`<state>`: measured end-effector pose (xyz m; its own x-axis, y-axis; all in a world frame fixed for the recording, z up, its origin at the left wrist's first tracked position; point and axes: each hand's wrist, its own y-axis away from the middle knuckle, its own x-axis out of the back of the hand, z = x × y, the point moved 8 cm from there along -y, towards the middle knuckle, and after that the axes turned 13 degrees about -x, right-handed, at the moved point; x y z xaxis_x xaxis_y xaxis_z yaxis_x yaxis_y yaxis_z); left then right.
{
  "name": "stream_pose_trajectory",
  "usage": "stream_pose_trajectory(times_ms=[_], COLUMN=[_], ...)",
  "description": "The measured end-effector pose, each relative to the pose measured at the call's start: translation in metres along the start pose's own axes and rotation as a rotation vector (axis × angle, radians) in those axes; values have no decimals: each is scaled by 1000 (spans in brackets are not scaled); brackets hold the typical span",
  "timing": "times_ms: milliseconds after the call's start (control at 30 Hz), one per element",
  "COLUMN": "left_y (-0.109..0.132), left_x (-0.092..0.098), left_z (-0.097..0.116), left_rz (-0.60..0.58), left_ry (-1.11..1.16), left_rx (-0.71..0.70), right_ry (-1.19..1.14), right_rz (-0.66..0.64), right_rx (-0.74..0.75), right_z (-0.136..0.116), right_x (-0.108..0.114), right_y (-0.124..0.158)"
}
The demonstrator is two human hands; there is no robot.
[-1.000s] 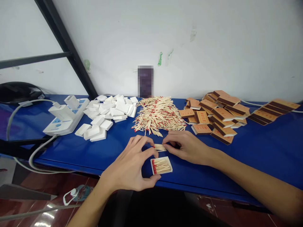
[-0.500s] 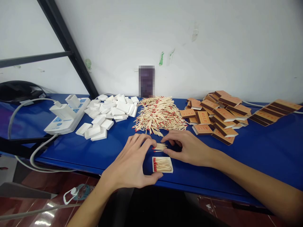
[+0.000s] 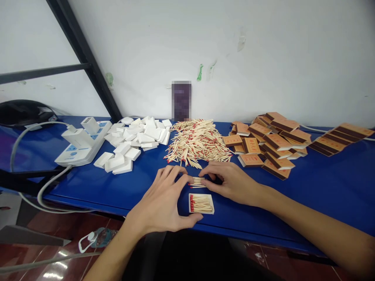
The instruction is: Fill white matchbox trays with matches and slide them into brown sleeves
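A small bunch of red-headed matches [image 3: 198, 182] lies on the blue table between my hands. My left hand [image 3: 164, 199] is spread, its index fingertip at the red heads and its thumb stretched below the white matchbox tray [image 3: 213, 212]. That tray lies just in front of the bunch and is filled with matches, heads to the left. My right hand [image 3: 228, 179] has thumb and index finger bent around the plain ends of the bunch; its other fingers are curled and partly hidden. Behind both hands rises a big heap of loose matches [image 3: 199, 142].
White matchbox trays [image 3: 123, 148] are piled at left, beside a power strip [image 3: 73, 158] with plugged-in chargers and cables. Orange-brown matchbox sleeves [image 3: 277, 142] are heaped at right. A pixelated dark upright object [image 3: 181, 100] leans at the wall. A bottle [image 3: 102, 237] stands on the floor.
My right thumb has moved up slightly, closer to its index finger, at the ends of the small bunch. My left hand has barely shifted; the filled tray stays in place.
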<state>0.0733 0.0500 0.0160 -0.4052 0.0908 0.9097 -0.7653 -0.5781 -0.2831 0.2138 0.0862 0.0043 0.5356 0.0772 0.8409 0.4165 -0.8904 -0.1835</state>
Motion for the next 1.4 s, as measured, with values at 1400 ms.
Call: stream_pose_trajectory(times_ms=[1400], left_y=[1], left_x=[3], left_z=[-3], left_rz=[36], left_ry=[55], left_rx=[44], right_ry=[20], right_rz=[0], right_rx=[-33], right_z=[0], right_x=[0], right_y=[-1])
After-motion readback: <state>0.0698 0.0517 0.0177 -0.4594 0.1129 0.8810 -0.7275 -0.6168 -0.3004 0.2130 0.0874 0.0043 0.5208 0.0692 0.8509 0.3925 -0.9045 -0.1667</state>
